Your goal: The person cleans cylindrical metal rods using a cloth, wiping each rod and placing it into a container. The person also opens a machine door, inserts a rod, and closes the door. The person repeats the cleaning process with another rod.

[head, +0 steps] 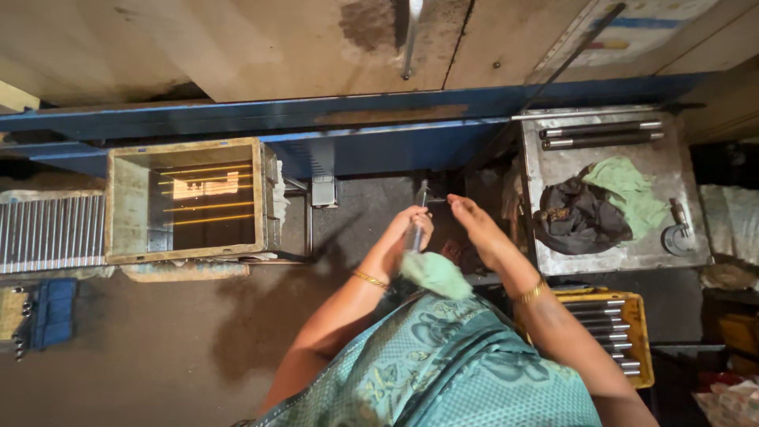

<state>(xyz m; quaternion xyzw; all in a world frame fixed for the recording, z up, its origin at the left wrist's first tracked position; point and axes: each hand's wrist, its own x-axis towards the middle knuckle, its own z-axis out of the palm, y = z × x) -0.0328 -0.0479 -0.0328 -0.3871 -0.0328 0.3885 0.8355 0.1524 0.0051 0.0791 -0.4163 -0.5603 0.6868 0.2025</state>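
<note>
Head view: left hand (409, 229) grips upright metal rod (418, 215); right hand (474, 223) just beside.

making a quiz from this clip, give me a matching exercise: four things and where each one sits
Things:
1. metal rod
2. green rag
3. yellow crate
4. open box

Places:
A. on the metal tray
B. far left, by the blue beam
C. in the left hand
D. under the right forearm

Pairs: 1-C, 2-A, 3-D, 4-B
</note>
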